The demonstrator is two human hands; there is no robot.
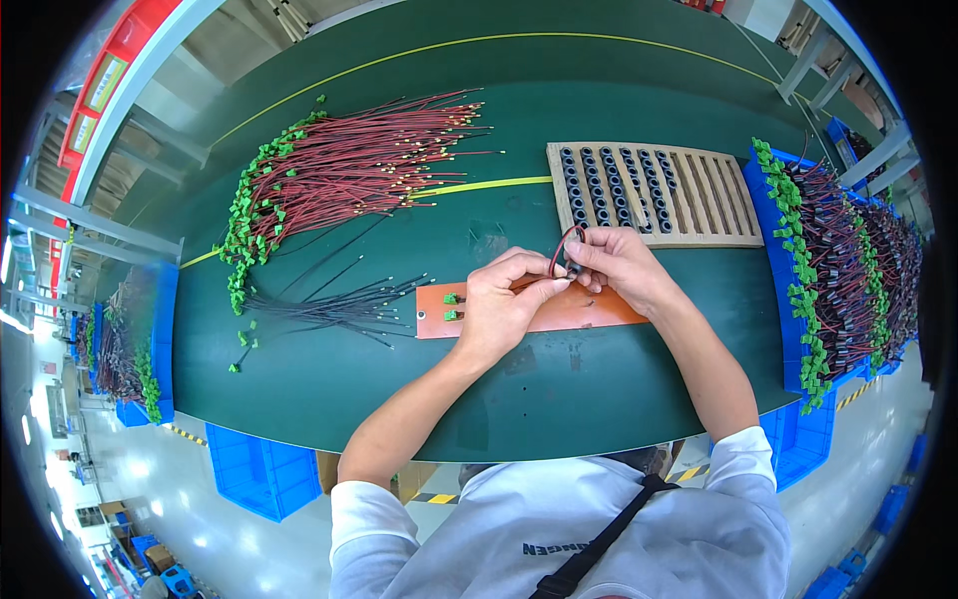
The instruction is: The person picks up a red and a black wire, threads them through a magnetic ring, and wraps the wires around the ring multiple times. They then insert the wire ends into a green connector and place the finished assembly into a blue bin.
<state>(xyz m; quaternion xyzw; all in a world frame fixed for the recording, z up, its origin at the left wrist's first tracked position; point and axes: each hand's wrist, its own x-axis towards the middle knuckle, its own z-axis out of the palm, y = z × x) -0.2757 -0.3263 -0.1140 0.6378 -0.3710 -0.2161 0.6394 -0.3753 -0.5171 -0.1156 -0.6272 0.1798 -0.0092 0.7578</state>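
My left hand [504, 299] and my right hand [621, 268] meet above an orange board [609, 311], both with fingers pinched. Between them a thin red and black wire [553, 258] bends up in a small loop. A small dark ring-shaped core [573, 268] shows at my right fingertips, partly hidden. My left thumb and forefinger grip the wire near it. Two green connectors [452, 306] sit on the board's left part, beside my left hand. Just behind my right hand stands a wooden slotted tray [714, 240] with rows of dark ring cores [602, 190].
Red wires [369, 160] with green connectors [242, 225] lie in a wide heap at back left. Black wires [339, 311] spread in front of them. A blue bin [788, 334] full of finished-looking wire bundles stands at right. More blue bins [264, 469] are below the table edge.
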